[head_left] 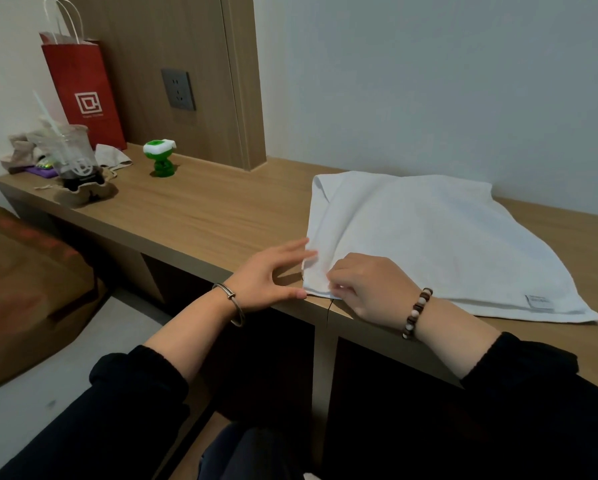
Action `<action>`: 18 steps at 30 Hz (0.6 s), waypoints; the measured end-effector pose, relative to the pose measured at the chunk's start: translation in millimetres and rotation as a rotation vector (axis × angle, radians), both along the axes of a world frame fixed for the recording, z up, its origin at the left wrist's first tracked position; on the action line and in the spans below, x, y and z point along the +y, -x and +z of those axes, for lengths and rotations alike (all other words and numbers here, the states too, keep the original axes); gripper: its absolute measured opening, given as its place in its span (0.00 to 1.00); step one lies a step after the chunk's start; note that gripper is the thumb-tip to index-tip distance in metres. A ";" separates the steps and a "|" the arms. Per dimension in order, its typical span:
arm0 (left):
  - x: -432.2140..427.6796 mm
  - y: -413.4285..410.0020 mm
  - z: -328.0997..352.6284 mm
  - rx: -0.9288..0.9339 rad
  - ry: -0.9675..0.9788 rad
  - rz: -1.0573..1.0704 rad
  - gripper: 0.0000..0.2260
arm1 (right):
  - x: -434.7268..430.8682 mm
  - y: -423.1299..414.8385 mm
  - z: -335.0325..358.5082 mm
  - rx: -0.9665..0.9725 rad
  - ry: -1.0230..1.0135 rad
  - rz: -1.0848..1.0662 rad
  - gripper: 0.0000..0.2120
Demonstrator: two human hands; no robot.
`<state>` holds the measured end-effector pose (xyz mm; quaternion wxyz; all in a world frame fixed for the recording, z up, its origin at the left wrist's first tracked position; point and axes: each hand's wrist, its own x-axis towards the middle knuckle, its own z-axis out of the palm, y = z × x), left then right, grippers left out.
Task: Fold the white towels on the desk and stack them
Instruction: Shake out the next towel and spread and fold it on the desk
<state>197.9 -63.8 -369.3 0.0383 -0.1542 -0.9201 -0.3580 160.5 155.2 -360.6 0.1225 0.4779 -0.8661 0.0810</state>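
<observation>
A white towel [429,237] lies spread on the right part of the wooden desk [200,216], folded over with a small label near its front right corner. My right hand [366,289] rests on the towel's near left corner with fingers curled, pinching the cloth at the desk's front edge. My left hand [266,278] lies just left of that corner with fingers straight, fingertips touching the towel's left edge and thumb along the desk edge.
At the desk's far left stand a red paper bag [83,91], a plastic cup with a straw [70,154] in a cardboard holder, crumpled cloth and a green toy figure [160,157]. A wall socket [178,88] sits on the wooden panel. A brown seat [24,289] is at lower left.
</observation>
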 end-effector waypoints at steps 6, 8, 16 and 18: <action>6.6 -1.3 4.5 0.013 0.093 -0.019 0.15 | 2.2 0.5 17.1 -0.369 0.048 -0.156 0.16; 9.0 -2.2 5.5 0.025 0.070 -0.027 0.14 | -1.5 5.0 26.0 -0.486 0.114 -0.255 0.18; 21.2 -7.9 9.7 0.086 0.130 -0.062 0.13 | -28.8 66.3 30.1 -0.396 0.114 -0.713 0.21; 23.6 -8.4 11.8 0.076 0.166 -0.075 0.12 | -34.8 70.2 12.6 -0.379 -0.013 -0.768 0.27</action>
